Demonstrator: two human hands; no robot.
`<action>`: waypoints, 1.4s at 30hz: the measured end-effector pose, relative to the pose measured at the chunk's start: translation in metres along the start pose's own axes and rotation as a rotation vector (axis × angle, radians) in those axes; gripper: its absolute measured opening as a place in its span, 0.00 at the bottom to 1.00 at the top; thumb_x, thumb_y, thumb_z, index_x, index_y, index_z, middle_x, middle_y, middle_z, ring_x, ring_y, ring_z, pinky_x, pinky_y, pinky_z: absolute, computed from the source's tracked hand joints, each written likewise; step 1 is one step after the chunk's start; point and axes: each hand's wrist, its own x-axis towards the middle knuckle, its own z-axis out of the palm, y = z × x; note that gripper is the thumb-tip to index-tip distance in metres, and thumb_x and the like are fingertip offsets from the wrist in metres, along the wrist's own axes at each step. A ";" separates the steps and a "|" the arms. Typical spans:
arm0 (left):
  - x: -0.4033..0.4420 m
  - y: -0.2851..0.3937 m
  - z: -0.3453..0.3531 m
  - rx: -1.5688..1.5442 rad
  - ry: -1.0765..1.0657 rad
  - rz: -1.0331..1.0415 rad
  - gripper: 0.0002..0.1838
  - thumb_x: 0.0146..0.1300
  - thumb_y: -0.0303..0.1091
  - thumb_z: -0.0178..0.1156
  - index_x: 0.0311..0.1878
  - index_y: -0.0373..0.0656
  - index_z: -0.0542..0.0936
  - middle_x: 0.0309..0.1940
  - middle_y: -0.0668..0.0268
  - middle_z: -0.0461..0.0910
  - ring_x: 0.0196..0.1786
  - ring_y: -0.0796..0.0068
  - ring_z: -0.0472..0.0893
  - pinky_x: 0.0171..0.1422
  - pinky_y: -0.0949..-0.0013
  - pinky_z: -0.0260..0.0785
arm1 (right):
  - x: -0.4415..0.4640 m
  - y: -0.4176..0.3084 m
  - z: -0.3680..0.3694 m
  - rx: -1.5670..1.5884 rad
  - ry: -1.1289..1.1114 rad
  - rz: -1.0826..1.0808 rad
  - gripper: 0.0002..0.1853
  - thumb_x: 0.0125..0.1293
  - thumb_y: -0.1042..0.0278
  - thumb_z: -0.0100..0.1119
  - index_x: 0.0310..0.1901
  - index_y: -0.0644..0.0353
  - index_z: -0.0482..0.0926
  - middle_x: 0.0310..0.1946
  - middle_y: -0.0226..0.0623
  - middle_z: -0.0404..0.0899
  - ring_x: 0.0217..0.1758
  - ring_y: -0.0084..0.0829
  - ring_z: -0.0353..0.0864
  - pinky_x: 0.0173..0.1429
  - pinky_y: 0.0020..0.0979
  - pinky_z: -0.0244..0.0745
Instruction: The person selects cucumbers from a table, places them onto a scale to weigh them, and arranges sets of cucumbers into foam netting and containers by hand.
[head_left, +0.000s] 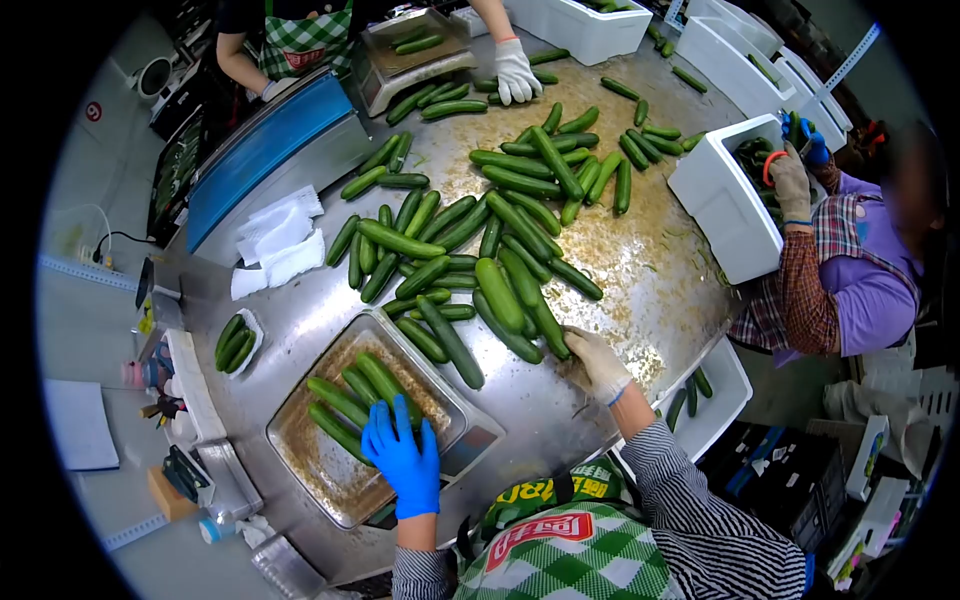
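Cucumbers (340, 401) in lipped tray (335, 500) by near edge of tabletop (540, 415), likely so none roll; my left hand (402, 455) on them, fingers spread, perhaps steadying; right hand (597, 365) touches loose cucumber (547, 328), grip hidden.

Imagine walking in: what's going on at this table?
The person's blue-gloved left hand rests on cucumbers in a metal tray; the pale-gloved right hand is at one end of a cucumber in the pile. Across the table, a co-worker's gloved hand is near more cucumbers. Another person's hand is at a white box.
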 end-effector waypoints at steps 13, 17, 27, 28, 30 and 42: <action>-0.002 -0.006 -0.015 -0.431 0.180 -0.456 0.24 0.69 0.31 0.60 0.67 0.36 0.73 0.49 0.55 0.80 0.49 0.60 0.79 0.57 0.62 0.71 | -0.045 0.001 0.059 0.178 -0.444 0.010 0.42 0.58 0.49 0.71 0.68 0.63 0.63 0.45 0.41 0.76 0.36 0.30 0.74 0.39 0.31 0.69; -0.016 -0.011 -0.038 -1.073 0.372 -0.736 0.21 0.75 0.33 0.53 0.65 0.31 0.73 0.58 0.60 0.78 0.55 0.75 0.77 0.61 0.70 0.70 | -0.055 0.002 0.085 -0.010 -0.501 0.001 0.42 0.60 0.49 0.72 0.67 0.68 0.64 0.44 0.39 0.76 0.33 0.28 0.76 0.37 0.29 0.70; -0.087 -0.057 -0.078 -1.314 0.612 -0.821 0.22 0.78 0.35 0.50 0.67 0.29 0.70 0.58 0.54 0.77 0.58 0.65 0.79 0.65 0.64 0.72 | -0.062 0.027 0.185 -1.286 -0.237 -0.597 0.32 0.67 0.58 0.63 0.66 0.70 0.69 0.53 0.45 0.80 0.47 0.28 0.81 0.52 0.30 0.77; -0.086 -0.047 -0.083 -1.272 0.609 -0.816 0.22 0.78 0.35 0.50 0.67 0.29 0.70 0.58 0.54 0.77 0.59 0.65 0.79 0.66 0.64 0.72 | -0.058 0.033 0.188 -1.393 -0.205 -0.778 0.30 0.68 0.59 0.61 0.66 0.70 0.70 0.53 0.45 0.80 0.47 0.28 0.82 0.52 0.30 0.77; -0.088 -0.024 -0.092 -1.196 0.543 -0.798 0.22 0.76 0.32 0.52 0.69 0.32 0.70 0.60 0.56 0.77 0.61 0.68 0.78 0.66 0.65 0.71 | -0.068 0.040 0.188 -1.027 -0.280 -0.532 0.31 0.69 0.57 0.59 0.67 0.70 0.69 0.53 0.45 0.80 0.47 0.30 0.82 0.52 0.31 0.77; -0.119 0.069 -0.045 -0.918 -0.397 -0.112 0.24 0.70 0.40 0.57 0.68 0.47 0.74 0.46 0.59 0.85 0.48 0.54 0.80 0.57 0.57 0.72 | -0.074 0.014 0.122 0.134 -0.173 -0.167 0.23 0.71 0.41 0.56 0.52 0.53 0.76 0.23 0.23 0.73 0.18 0.16 0.67 0.18 0.21 0.60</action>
